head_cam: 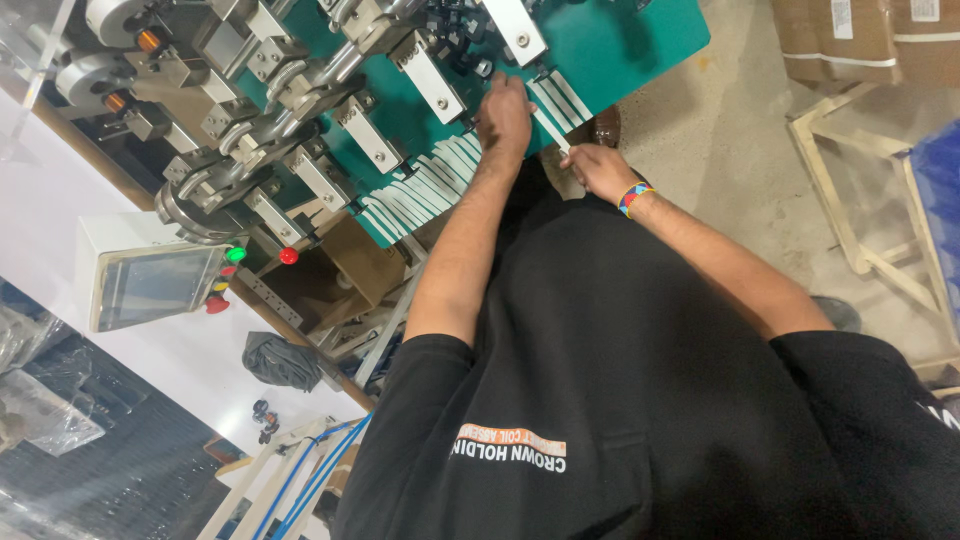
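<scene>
The left hand (505,115) lies palm-down on the green surface (620,45), fingers spread flat over the white strips (440,180) that lie in a row along the surface's near edge. Its grip is open and pressing rather than closed; whether any strip is pinched beneath it I cannot tell. The right hand (598,168) sits just beside it, off the edge of the surface, with its grip closed around one end of a single white strip (552,130). That strip runs slantwise from the right hand's fingers up under the left hand's fingertips, so the two hands meet on it. A multicoloured wristband (633,195) circles the right wrist.

Out from the left hand, more white strips fan along the surface edge, side by side and slightly overlapping. Beyond the left hand's fingertips stand grey metal clamps (425,75) with white plates, set in a row across the green surface, and farther on are metal rollers and fixtures (230,130). Well away from the left hand, a pale control box (150,280) with a screen carries a green button (236,255) and red buttons (288,256). On the far side of the right hand lie a bare concrete floor (730,140), a wooden frame (850,210) and cardboard boxes (860,35). The person's black shirt (620,380) fills the near view.
</scene>
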